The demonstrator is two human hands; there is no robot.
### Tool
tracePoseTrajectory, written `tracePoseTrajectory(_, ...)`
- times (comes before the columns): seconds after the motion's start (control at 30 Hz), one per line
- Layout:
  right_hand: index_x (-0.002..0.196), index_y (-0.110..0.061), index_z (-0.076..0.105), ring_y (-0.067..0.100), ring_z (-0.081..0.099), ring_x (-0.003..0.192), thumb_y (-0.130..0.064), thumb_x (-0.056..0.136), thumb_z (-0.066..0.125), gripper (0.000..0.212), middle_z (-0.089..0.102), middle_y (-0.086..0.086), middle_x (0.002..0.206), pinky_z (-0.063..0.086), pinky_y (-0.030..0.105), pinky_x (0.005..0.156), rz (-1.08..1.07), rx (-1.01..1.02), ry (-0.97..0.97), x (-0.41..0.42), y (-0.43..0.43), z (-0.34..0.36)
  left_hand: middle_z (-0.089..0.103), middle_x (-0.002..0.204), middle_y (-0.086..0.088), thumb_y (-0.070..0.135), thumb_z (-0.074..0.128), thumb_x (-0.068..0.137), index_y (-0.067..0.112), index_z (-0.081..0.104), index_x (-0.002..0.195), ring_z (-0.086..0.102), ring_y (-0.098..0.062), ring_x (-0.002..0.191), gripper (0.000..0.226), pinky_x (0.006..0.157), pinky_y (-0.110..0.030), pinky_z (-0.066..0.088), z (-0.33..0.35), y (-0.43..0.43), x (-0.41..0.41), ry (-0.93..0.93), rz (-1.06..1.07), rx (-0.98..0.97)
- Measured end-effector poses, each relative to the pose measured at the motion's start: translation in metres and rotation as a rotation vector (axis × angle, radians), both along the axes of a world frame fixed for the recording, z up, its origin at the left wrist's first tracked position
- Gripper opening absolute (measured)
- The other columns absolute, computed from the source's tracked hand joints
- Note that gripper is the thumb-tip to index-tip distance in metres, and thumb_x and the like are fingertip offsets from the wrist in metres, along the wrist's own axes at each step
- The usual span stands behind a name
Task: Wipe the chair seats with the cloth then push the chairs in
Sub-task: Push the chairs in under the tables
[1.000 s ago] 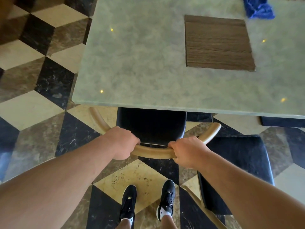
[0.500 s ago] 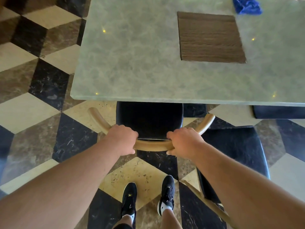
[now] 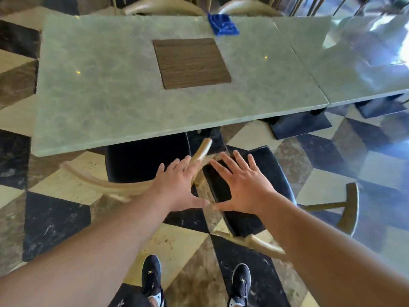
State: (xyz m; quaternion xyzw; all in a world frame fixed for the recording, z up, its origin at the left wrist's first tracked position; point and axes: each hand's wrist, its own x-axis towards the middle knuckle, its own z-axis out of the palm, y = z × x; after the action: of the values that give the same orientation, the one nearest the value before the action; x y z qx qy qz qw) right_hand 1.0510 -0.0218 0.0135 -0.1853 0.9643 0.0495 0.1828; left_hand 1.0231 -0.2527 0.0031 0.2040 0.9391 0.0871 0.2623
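Observation:
A chair with a black seat [image 3: 143, 158] and curved wooden back rail [image 3: 97, 180] is tucked partly under the grey marble table [image 3: 110, 96]. A second chair with a black seat [image 3: 272, 171] stands out from the table to the right, turned at an angle. My left hand [image 3: 177, 187] and my right hand [image 3: 241, 185] hover with fingers spread between the two chairs, holding nothing. The blue cloth [image 3: 222, 25] lies crumpled at the table's far edge.
A square wooden inset [image 3: 191, 63] sits in the tabletop. A second table [image 3: 358, 63] adjoins on the right, with black seats beneath it. More wooden chairs [image 3: 161, 6] stand on the far side. My shoes [image 3: 152, 278] stand on a checkered marble floor.
Both hands have let go of the left chair's back rail and opened. The view has swung right and pulled back, so the second chair and far table edge show.

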Motion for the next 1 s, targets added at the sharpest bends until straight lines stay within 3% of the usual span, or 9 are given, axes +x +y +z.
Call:
tracePoseTrajectory(0.17, 0.162, -0.038, -0.019, 0.037, -0.010, 0.160, -0.096, 0.074, 0.047, 0.124, -0.010, 0.004, 0.176, 0.004, 0.066, 0.127, -0.082, 0.010, 0.043, 0.043, 0.120, 0.008, -0.002, 0.177, -0.003, 0.093, 0.054, 0.075, 0.034, -0.007, 0.166, 0.002, -0.030, 0.162, 0.125, 0.128, -0.062, 0.009, 0.006, 0.119, 0.035, 0.052, -0.070, -0.025)
tracePoseTrajectory(0.5, 0.160, -0.039, -0.025, 0.036, -0.016, 0.159, -0.097, 0.074, 0.046, 0.126, -0.013, 0.003, 0.175, -0.005, 0.063, 0.127, -0.009, -0.004, -0.114, 0.144, 0.348, -0.041, -0.012, 0.176, 0.001, 0.095, 0.048, 0.070, 0.039, -0.011, 0.165, -0.003, -0.027, 0.162, 0.125, 0.128, -0.060, 0.005, -0.043, 0.334, 0.161, -0.117, 0.002, -0.049)
tracePoseTrajectory(0.77, 0.159, -0.041, -0.027, 0.035, -0.015, 0.159, -0.103, 0.064, 0.047, 0.135, -0.013, 0.002, 0.175, -0.006, 0.062, 0.126, 0.099, -0.028, -0.185, 0.158, 0.404, -0.074, -0.021, 0.174, 0.002, 0.096, 0.058, 0.064, 0.040, -0.014, 0.164, -0.007, -0.027, 0.162, 0.135, 0.127, -0.062, 0.003, -0.071, 0.388, 0.202, -0.164, 0.088, -0.113)
tracePoseTrajectory(0.83, 0.161, -0.039, -0.023, 0.036, -0.005, 0.160, -0.098, 0.065, 0.055, 0.136, -0.006, 0.003, 0.176, 0.001, 0.064, 0.127, 0.132, 0.021, -0.258, 0.155, 0.403, -0.080, -0.008, 0.176, 0.001, 0.088, 0.067, 0.066, 0.042, -0.007, 0.165, 0.001, -0.030, 0.162, 0.132, 0.126, -0.065, 0.003, -0.080, 0.391, 0.205, -0.210, 0.076, -0.177)
tracePoseTrajectory(0.9, 0.165, -0.036, 0.008, 0.037, 0.028, 0.155, -0.080, 0.076, 0.069, 0.117, 0.030, 0.003, 0.169, 0.015, 0.063, 0.125, 0.165, 0.132, -0.352, 0.150, 0.401, -0.085, 0.041, 0.161, 0.000, 0.057, 0.077, 0.080, 0.042, 0.022, 0.161, 0.041, -0.036, 0.147, 0.099, 0.122, -0.066, 0.024, -0.090, 0.391, 0.210, -0.245, 0.031, -0.257)
tracePoseTrajectory(0.93, 0.157, -0.035, 0.033, 0.035, 0.046, 0.142, -0.063, 0.083, 0.073, 0.089, 0.053, 0.001, 0.153, 0.022, 0.060, 0.121, 0.184, 0.157, -0.352, 0.149, 0.398, -0.087, 0.061, 0.134, 0.002, 0.035, 0.073, 0.087, 0.040, 0.038, 0.152, 0.060, -0.033, 0.121, 0.074, 0.109, -0.059, 0.042, -0.094, 0.390, 0.213, -0.223, 0.011, -0.284)
tracePoseTrajectory(0.97, 0.141, -0.033, 0.052, 0.031, 0.056, 0.128, -0.046, 0.088, 0.073, 0.059, 0.065, -0.002, 0.132, 0.027, 0.058, 0.116, 0.196, 0.156, -0.326, 0.148, 0.397, -0.090, 0.065, 0.109, 0.005, 0.019, 0.067, 0.089, 0.038, 0.047, 0.141, 0.063, -0.028, 0.096, 0.058, 0.090, -0.048, 0.047, -0.097, 0.389, 0.215, -0.168, 0.001, -0.305)
tracePoseTrajectory(1.0, 0.126, -0.032, 0.061, 0.029, 0.060, 0.117, -0.033, 0.090, 0.071, 0.038, 0.068, -0.003, 0.116, 0.030, 0.057, 0.113, 0.199, 0.152, -0.284, 0.148, 0.396, -0.093, 0.063, 0.095, 0.006, 0.011, 0.062, 0.090, 0.036, 0.052, 0.132, 0.060, -0.025, 0.081, 0.050, 0.078, -0.042, 0.044, -0.098, 0.389, 0.217, -0.113, -0.004, -0.316)
